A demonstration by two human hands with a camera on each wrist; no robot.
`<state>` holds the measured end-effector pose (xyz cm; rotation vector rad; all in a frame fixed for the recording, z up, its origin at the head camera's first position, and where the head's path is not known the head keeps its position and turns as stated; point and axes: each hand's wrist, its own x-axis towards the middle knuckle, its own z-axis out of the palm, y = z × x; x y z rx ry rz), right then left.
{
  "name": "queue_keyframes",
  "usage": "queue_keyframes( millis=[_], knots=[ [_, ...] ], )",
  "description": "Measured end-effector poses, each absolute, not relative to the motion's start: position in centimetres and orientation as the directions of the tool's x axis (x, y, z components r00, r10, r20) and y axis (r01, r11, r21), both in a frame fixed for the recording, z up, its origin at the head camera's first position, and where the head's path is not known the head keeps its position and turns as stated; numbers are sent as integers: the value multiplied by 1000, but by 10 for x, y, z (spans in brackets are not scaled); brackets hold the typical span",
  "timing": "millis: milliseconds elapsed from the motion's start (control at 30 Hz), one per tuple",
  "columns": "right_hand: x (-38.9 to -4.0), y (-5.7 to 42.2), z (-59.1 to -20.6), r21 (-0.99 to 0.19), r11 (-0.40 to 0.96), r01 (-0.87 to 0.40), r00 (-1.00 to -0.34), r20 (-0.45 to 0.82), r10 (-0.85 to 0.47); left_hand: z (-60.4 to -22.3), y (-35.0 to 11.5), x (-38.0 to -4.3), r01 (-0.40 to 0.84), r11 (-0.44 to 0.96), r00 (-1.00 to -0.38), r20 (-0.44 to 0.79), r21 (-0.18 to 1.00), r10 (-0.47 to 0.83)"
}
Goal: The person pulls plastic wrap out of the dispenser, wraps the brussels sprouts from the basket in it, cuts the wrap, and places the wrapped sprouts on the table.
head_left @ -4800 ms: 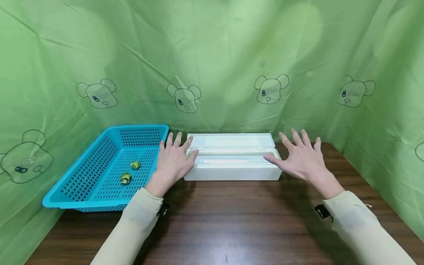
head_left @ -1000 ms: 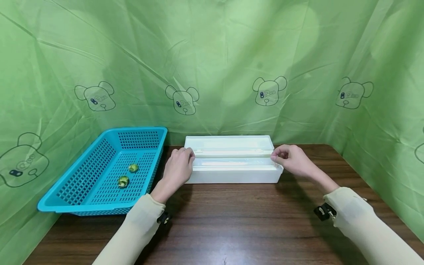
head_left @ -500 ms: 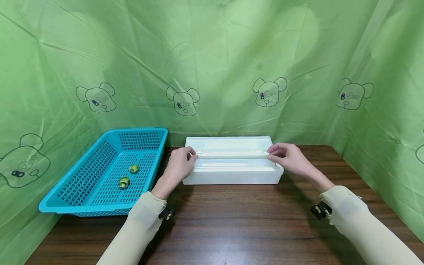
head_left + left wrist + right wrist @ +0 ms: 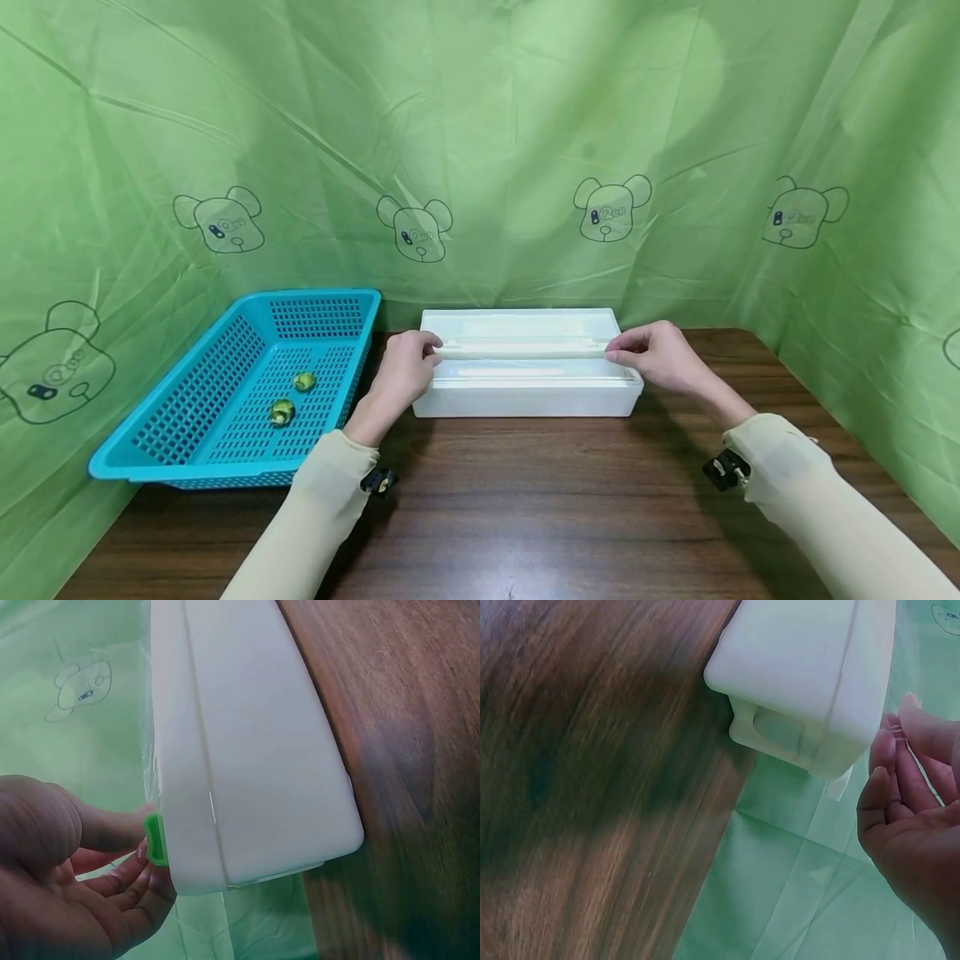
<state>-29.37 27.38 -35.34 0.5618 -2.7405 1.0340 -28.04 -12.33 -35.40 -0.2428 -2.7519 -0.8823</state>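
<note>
A long white cling film dispenser box (image 4: 525, 400) lies on the table, its lid (image 4: 521, 321) raised at the back. My left hand (image 4: 403, 367) is at the box's left end. Thumb and fingertips pinch beside a small green slider (image 4: 155, 838) on the rim, with clear cling film (image 4: 148, 761) running along that edge. At the other end my right hand (image 4: 662, 358) pinches the film's edge, and creased film shows between thumb and forefinger in the right wrist view. How far the film reaches across the box is hard to see.
To the left stands a blue perforated basket (image 4: 180, 462) with two small round green vegetables (image 4: 282, 412), like Brussels sprouts, inside. The brown wooden table (image 4: 525, 500) extends in front of the box. A green patterned cloth (image 4: 510, 125) hangs behind and at both sides.
Both hands were spread above the box's ends several seconds ago; now their fingers pinch at its rim. Over the last second they have moved slightly back, towards the raised lid.
</note>
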Motion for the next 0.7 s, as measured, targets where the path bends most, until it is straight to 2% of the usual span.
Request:
queue_keyframes(
  millis=[267, 700],
  knots=[
    [-295, 278, -352, -630, 686, -364, -931, 246, -269, -355, -124, -283, 204, 807, -965, 252, 554, 70],
    [-296, 282, -351, -678, 648, -346, -938, 229, -261, -351, -125, -281, 208, 793, -958, 282, 572, 48]
  ],
)
